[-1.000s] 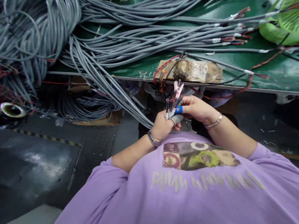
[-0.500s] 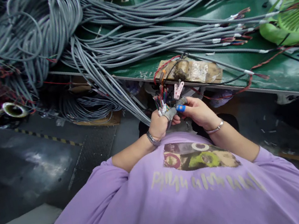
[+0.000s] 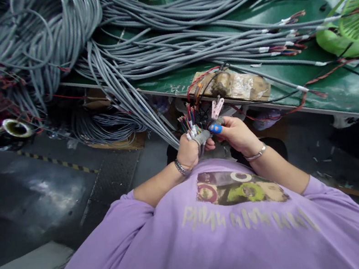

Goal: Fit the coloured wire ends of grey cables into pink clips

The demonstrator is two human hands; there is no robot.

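My left hand point(image 3: 188, 150) is closed around the end of a grey cable, and its coloured wire ends point(image 3: 190, 122) fan out above my fist. My right hand point(image 3: 235, 132) sits right beside it, a blue finger cot point(image 3: 215, 128) on the thumb, pinching at those wires. A pink clip point(image 3: 216, 107) stands up just above my right hand; what holds it is hidden. Both hands hover below the front edge of the green workbench point(image 3: 341, 87), close to my purple shirt.
Long grey cables point(image 3: 184, 45) lie in bundles across the bench and hang off its left end in coils point(image 3: 33, 35). A tape-wrapped block point(image 3: 236, 85) sits at the bench edge. A green plastic basket point(image 3: 351, 25) is at far right. Dark floor lies to the left.
The coloured wires have spread out and risen above my left fist. My hands shifted slightly up and left; the pink clip now stands clear of the wires.
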